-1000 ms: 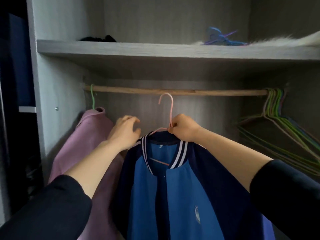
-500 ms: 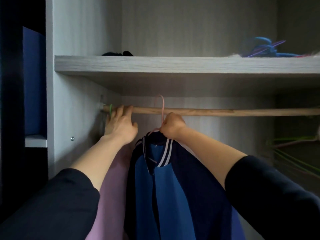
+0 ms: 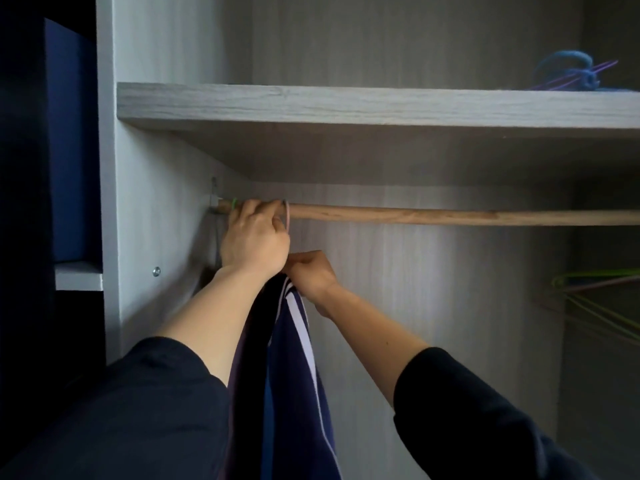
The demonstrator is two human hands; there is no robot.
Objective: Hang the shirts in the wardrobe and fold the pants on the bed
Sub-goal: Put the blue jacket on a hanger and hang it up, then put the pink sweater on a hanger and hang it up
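A navy and blue jacket-style shirt (image 3: 294, 375) with white collar stripes hangs edge-on below the wooden rail (image 3: 433, 215). Its pink hanger hook (image 3: 287, 213) sits over the rail near the left end. My left hand (image 3: 254, 237) is up at the rail with its fingers curled around the rail and the pink hook. My right hand (image 3: 310, 271) pinches the hanger neck at the shirt's collar, just below the left hand. A green hook (image 3: 234, 203) rests on the rail further left; its pink shirt is mostly hidden behind my left arm.
A grey shelf (image 3: 346, 102) runs above the rail, with blue and purple hangers (image 3: 568, 74) on it at the right. Several empty green and pink hangers (image 3: 595, 299) hang at the far right. The wardrobe side wall (image 3: 156, 202) stands at the left.
The shirt has swung from facing me to edge-on and shifted left along the rail. Its pink hook now sits over the rail. My left hand moved right onto the hook.
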